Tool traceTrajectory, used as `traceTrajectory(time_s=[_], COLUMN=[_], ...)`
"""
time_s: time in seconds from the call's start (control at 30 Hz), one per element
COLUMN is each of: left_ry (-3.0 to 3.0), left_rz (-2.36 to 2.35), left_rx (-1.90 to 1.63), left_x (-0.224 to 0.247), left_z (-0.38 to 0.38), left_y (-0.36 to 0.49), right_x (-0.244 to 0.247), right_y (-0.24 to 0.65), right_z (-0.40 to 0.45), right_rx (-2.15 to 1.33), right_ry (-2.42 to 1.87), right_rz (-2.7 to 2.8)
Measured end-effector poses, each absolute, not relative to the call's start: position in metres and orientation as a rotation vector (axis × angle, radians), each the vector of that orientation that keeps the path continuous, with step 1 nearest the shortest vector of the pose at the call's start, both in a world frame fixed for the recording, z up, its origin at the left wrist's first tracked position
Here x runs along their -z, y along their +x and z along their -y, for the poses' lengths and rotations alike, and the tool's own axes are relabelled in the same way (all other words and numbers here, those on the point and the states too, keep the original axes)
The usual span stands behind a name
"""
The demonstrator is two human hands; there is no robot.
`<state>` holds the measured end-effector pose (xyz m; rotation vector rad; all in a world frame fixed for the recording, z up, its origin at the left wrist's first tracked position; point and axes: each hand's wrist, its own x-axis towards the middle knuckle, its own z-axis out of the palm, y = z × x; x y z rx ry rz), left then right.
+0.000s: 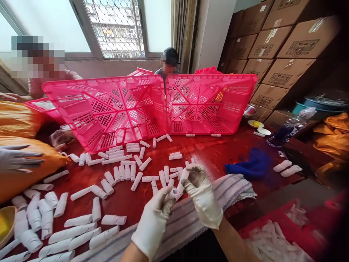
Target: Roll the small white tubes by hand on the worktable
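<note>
My left hand [155, 218], in a white glove, curls its fingers around the lower end of a white roll [180, 185]. My right hand [203, 196], also gloved, has its fingers curled at the upper end of that roll, which stands tilted between the hands. A striped towel [234, 189] lies beneath them along the table's near edge. Several white rolls [79, 233] are spread over the red table [196, 149], mostly to the left and ahead of my hands.
Two pink baskets [125, 98] lie on their sides at the back. A blue cloth [252, 163] and a bottle [290, 125] are at the right. Another person's gloved hand [19, 159] rests by an orange bag [35, 145]. Cartons [297, 40] are stacked behind.
</note>
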<state>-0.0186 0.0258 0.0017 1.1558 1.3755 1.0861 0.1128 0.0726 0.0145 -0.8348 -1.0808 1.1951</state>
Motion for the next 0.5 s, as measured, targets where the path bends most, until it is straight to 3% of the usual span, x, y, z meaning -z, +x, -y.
traceTrajectory(time_s=[0.23,0.5], left_ry=[1.408,1.613], left_rz=[-1.525,-1.552], left_rx=[-1.174,-1.250], left_x=[-0.004,-0.006], left_z=[-0.015,-0.006], left_y=[-0.020,-0.018], right_x=[-0.025,-0.038], right_y=[0.117,0.124], right_z=[-0.063,-0.064], right_rx=[-1.044,-1.201], right_ry=[-0.810,-0.899], right_rz=[1.159,1.028])
